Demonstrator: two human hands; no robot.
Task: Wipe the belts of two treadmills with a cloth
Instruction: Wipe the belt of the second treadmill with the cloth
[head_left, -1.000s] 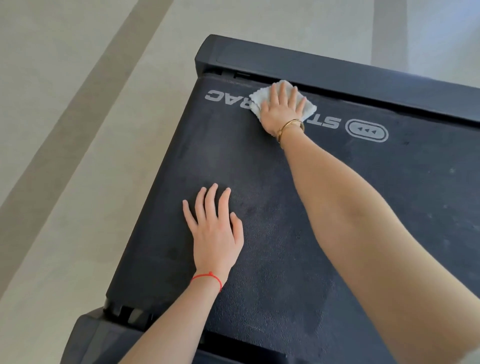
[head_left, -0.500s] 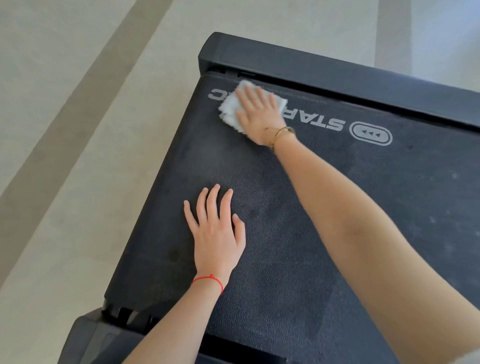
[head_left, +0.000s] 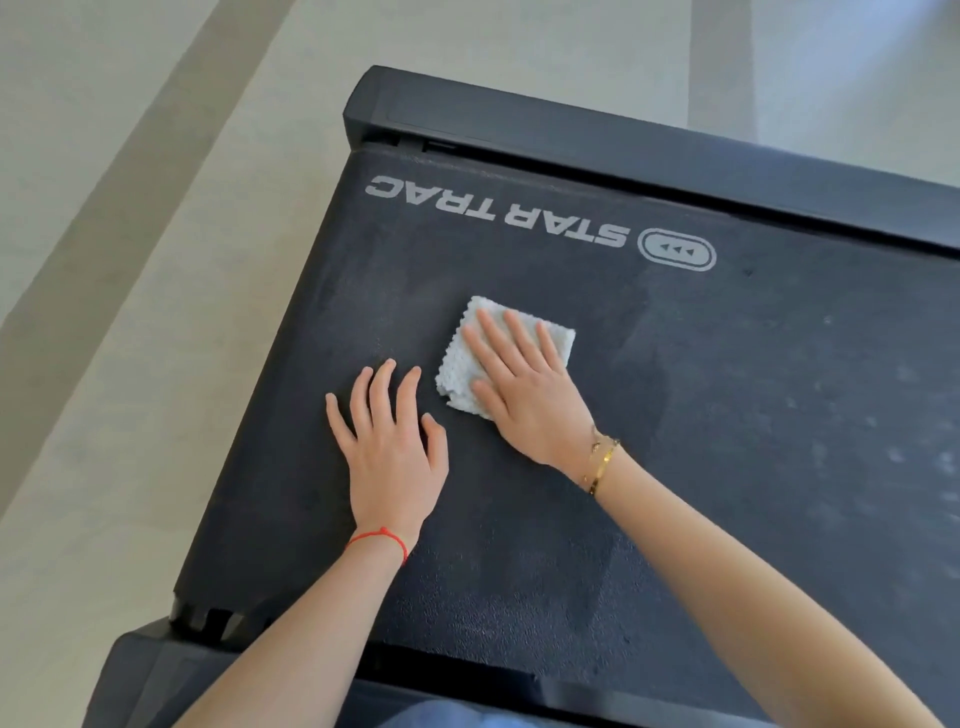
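A black textured treadmill belt (head_left: 727, 415) with the white "STAR TRAC" print fills most of the head view. A small white folded cloth (head_left: 460, 369) lies flat on the belt near its middle. My right hand (head_left: 524, 389) presses down on the cloth with straight, spread fingers. Just left of the cloth, my left hand (head_left: 389, 452) rests flat on the bare belt, palm down, fingers straight. Pale dusty spots show on the belt at the far right.
The treadmill's black side rail (head_left: 623, 140) runs along the belt's far edge, and a black end cover (head_left: 156, 675) sits at the near left corner. Pale floor (head_left: 130, 312) with a darker stripe lies to the left.
My right hand has drawn the cloth from the far edge by the lettering back toward me, to beside my left hand. The left hand stayed flat on the belt.
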